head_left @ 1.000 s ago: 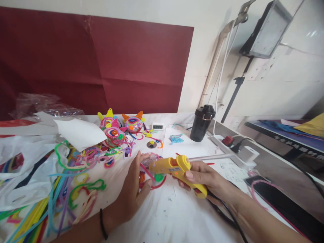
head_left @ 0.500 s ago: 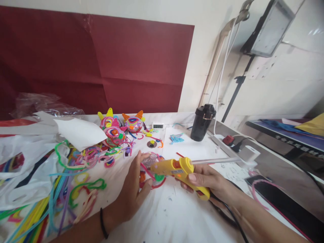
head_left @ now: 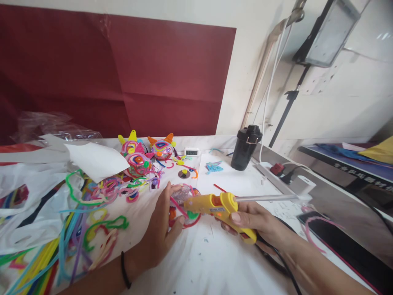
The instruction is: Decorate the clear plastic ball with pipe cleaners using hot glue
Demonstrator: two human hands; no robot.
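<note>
My right hand is wrapped round a yellow glue gun, with a clear glue stick poking out of its back end. The gun's nozzle end lies over a clear plastic ball trimmed with pink, red, green and orange pipe cleaner pieces. My left hand grips that ball from the left side, fingers behind it and thumb in front. The nozzle tip and part of the ball are hidden by the gun.
Finished-looking balls with pipe cleaner ears stand at the back beside a small digital clock. Loose pipe cleaners cover the left side. A black bottle, a power strip and a phone-like black slab lie right.
The glue gun and my right hand have shifted very slightly to the right. My left hand and the ball stay almost in place.
</note>
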